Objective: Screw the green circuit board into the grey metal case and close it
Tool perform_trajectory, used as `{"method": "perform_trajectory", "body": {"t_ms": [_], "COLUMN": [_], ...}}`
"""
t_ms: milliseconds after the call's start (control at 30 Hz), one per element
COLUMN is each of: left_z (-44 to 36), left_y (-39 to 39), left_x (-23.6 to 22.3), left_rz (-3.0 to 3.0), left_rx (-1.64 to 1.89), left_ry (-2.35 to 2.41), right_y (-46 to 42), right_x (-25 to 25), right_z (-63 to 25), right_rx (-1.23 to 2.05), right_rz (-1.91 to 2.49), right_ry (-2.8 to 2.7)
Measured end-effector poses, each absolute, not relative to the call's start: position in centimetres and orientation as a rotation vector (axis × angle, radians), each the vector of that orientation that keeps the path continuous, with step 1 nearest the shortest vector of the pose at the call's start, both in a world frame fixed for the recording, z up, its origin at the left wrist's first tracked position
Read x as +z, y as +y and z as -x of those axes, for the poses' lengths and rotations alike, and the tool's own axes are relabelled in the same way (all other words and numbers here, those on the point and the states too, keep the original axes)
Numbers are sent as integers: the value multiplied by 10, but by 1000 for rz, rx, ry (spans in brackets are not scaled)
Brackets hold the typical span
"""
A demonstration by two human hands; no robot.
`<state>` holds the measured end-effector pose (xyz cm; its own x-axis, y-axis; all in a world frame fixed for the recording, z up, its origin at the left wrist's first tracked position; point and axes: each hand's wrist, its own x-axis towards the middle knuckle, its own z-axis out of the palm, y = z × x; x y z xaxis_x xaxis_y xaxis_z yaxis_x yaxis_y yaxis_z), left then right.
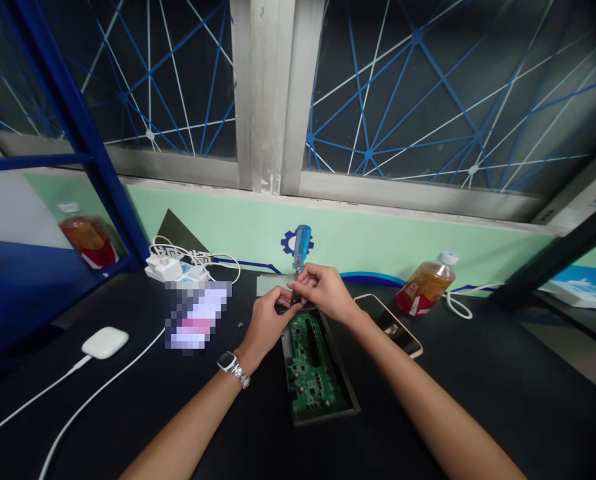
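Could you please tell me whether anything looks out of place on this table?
One small thing: a tiny loose piece, possibly a screw, lies by itself on the table, left of the circuit board. Nothing looks spilled or damaged.

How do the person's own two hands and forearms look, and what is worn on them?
The left hand is gloveless; its wrist wears a silver-coloured metal watch with a rounded face. The right hand shows no glove or wristwear. Neither forearm shows a sleeve.

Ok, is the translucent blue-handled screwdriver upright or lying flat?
Upright, leaning slightly: the screwdriver points handle-up, its shaft down between the left hand and right hand.
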<state>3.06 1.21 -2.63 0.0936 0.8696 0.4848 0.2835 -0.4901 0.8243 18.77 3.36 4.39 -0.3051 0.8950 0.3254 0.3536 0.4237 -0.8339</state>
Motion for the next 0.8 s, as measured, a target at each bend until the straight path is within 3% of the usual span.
{"method": "perform_trajectory", "body": {"t_ms": [133, 333, 800], "left_z": [-29, -25, -20], "left_y": [14, 11, 14], "left_x": [-30, -22, -21], "left_rz": [-1817, -1764, -1838], "left_rx": [1415, 1297, 1185], "left_ry": [1166, 1011, 948], "right_y": [33, 34, 30], "right_x": [45, 55, 56], "right_z": [-186, -194, -183], "right_rx": [689, 931, 880], "right_rz": [1108, 969, 1014], "right_ry": [-1874, -1991, -1872]}}
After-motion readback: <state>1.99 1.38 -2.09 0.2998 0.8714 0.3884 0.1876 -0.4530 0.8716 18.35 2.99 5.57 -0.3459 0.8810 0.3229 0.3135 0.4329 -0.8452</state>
